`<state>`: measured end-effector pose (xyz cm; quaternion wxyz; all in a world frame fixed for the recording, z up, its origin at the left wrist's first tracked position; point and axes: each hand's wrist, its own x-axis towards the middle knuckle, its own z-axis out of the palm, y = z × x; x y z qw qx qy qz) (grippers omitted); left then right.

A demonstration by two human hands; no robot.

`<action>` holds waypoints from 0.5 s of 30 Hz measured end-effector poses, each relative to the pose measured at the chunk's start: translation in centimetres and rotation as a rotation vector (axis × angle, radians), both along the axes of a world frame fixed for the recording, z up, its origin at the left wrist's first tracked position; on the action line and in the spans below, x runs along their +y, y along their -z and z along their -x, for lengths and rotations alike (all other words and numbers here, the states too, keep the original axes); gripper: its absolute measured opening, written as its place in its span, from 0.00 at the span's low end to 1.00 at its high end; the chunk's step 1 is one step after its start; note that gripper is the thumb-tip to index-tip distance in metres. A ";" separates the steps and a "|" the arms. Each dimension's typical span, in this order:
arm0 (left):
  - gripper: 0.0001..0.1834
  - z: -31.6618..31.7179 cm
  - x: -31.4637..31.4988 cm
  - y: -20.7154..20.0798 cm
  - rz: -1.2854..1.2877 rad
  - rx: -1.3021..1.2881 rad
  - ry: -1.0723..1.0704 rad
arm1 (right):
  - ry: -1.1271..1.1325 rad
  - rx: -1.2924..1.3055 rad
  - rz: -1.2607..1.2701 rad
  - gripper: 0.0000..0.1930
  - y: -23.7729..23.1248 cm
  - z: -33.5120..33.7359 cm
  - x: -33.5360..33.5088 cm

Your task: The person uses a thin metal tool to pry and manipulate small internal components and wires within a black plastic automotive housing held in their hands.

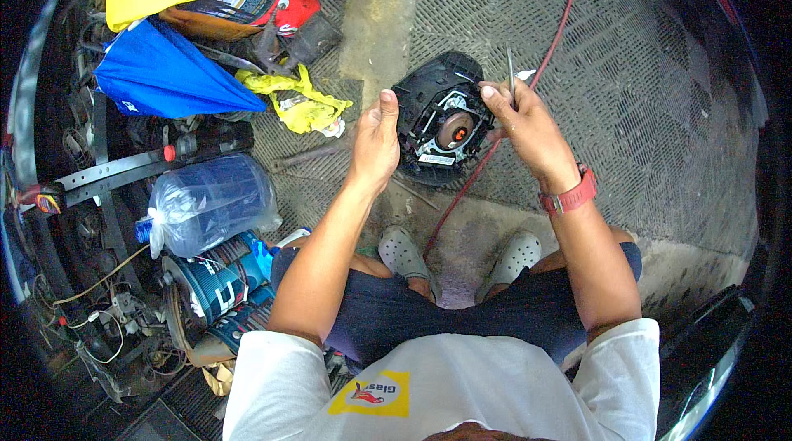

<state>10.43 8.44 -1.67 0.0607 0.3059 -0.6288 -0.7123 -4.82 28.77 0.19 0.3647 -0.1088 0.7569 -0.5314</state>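
Observation:
A black airbag module (421,103) with a round brownish metal centre and an orange connector is held up in front of me, its back side facing up. My left hand (377,140) grips its left edge, thumb on top and fingers hidden underneath. At the opposite edge, my right hand (528,123) is closed, thumb against the fingers. A thin metal tool (510,70) sticks up from that hand; its handle is hidden, so its exact kind does not show. A red watch is on my right wrist.
A red hose (561,24) runs across the ribbed floor behind the module. On the left lie a multicoloured umbrella (177,74), a yellow plastic bag (305,107), a large clear water bottle (213,200), a blue-green can (219,280) and many metal parts. Grey clogs (404,251) are on my feet.

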 end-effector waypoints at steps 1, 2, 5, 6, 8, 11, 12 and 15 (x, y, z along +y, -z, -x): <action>0.41 0.3 0.3 -0.5 -0.006 0.009 0.014 | 0.024 -0.032 0.014 0.26 -0.2 0.1 0.2; 0.41 0.6 0.5 -1.1 0.045 -0.026 -0.004 | 0.050 -0.064 0.029 0.26 -0.3 0.2 0.3; 0.42 0.9 1.0 -1.8 0.078 -0.113 -0.027 | 0.005 -0.066 -0.023 0.25 -0.1 1.0 0.6; 0.42 0.9 1.1 -2.1 0.077 -0.125 -0.046 | -0.068 -0.103 -0.007 0.24 -0.4 2.1 0.8; 0.43 1.1 1.1 -2.9 0.046 -0.093 -0.055 | -0.015 -0.048 -0.022 0.25 0.0 3.4 0.9; 0.45 0.7 0.7 -3.3 -0.034 -0.094 -0.200 | 0.060 -0.036 0.065 0.25 -1.7 5.3 0.8; 0.46 0.0 0.1 -3.0 -0.078 -0.082 -0.274 | 0.056 -0.014 0.124 0.24 -2.2 5.8 0.6; 0.47 -0.3 0.2 -6.6 -0.223 -0.062 -0.491 | 0.123 -0.051 0.284 0.20 -1.7 8.2 0.2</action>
